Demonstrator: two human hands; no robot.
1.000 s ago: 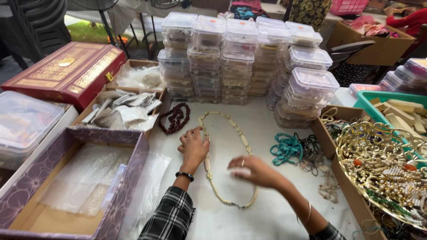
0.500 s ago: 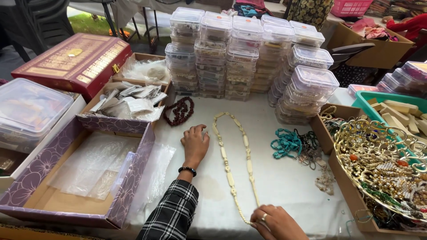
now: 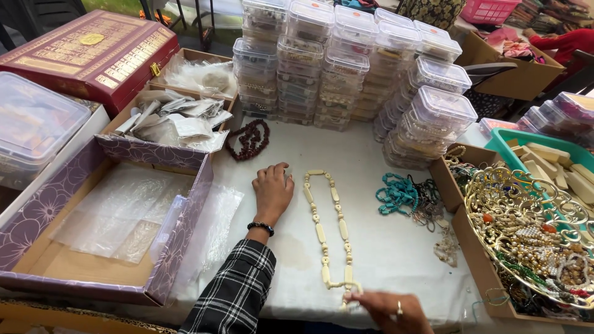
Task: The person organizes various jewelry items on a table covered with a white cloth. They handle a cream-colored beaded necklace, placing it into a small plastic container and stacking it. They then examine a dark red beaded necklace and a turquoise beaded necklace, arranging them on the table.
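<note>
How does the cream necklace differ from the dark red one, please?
The cream necklace lies stretched in a long loop; the dark red necklace sits bunched. Cream beads are long, dark red ones small and round. The right hand touches the cream one; nothing touches the red. Both lie on the table.

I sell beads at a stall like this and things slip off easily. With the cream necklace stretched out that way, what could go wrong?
The cream bead necklace reaches the table's near edge, where the right hand pinches its end; if let go, it might slide off. The turquoise beads and the tangled strands lie close beside it, so a sideways pull could snag them. The left hand rests flat next to the necklace, not on it, so nothing pins the far end.
</note>
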